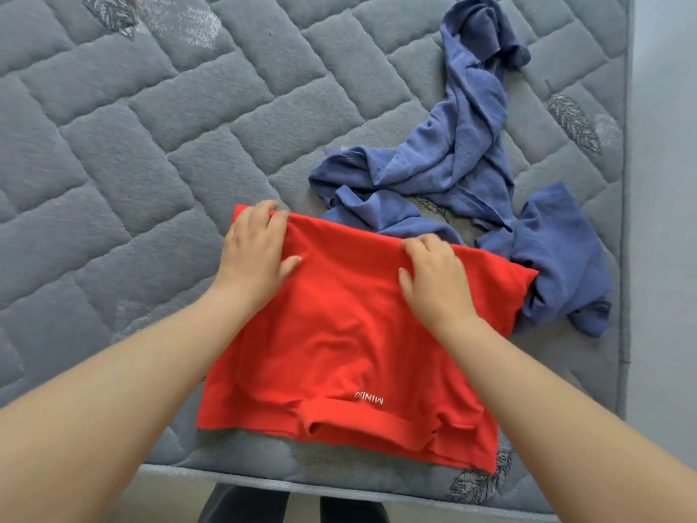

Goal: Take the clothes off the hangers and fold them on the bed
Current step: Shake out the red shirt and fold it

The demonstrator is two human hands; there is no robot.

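red shirt (339, 334): lies flat on the near part of the bed (132, 145), close to the near edge, collar toward me, small white logo reading upside down. it makes a rough rectangle. the far edge looks like a fold line, so i judge the bottom half is doubled over or under. no sleeves stick out at the sides, probably tucked in, though i cannot see how.

left hand (256, 254): at the far left corner of the shirt. fingers close together and curled over the fold edge, gripping it, thumb stretched out flat on the cloth toward the middle.

right hand (433, 281): on the same far edge, right of centre. fingers bent and bunched on the fold, taking up a little cloth, thumb apart and resting on top.

blue garment (464, 145): just beyond and to the right of the red one, touching it at the right corner. crumpled, twisted, spread in a loose heap toward the far right of the bed. not folded at all.

no hangers in view, and no folded pile anywhere that i can see.

progress, as i judge it: both pieces are off their hangers. the red one is mid-fold, maybe one more fold and a smoothing to go. the blue one is wholly left to do. whether more clothes wait out of view, i cannot tell.

edges: pale floor (663, 183) along the right side of the bed, my dark trousers (245, 507) below the near edge.
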